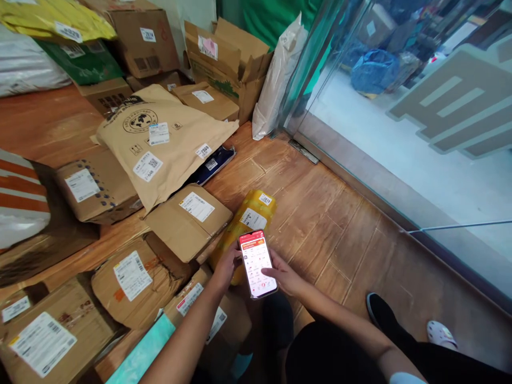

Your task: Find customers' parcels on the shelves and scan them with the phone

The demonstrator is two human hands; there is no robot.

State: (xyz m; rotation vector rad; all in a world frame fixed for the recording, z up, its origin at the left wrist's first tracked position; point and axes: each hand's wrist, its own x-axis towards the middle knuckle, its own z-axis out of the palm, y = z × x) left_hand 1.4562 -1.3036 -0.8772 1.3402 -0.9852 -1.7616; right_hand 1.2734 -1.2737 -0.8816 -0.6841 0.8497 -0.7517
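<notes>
My left hand [227, 265] grips the left edge of a smartphone [257, 263] whose lit screen shows a red and white app. My right hand [285, 276] holds the phone's lower right side, with its thumb on the screen. Just behind the phone a yellow taped parcel [250, 215] with white labels lies on the wooden floor. A brown cardboard box [187, 220] with a shipping label sits to its left.
Many cardboard boxes and bags cover the floor on the left, among them a large tan paper bag [160, 141] and a white bag [276, 80] against a glass door [400, 106]. Wooden floor [340, 234] lies bare to the right. My legs and shoe [380, 314] are below.
</notes>
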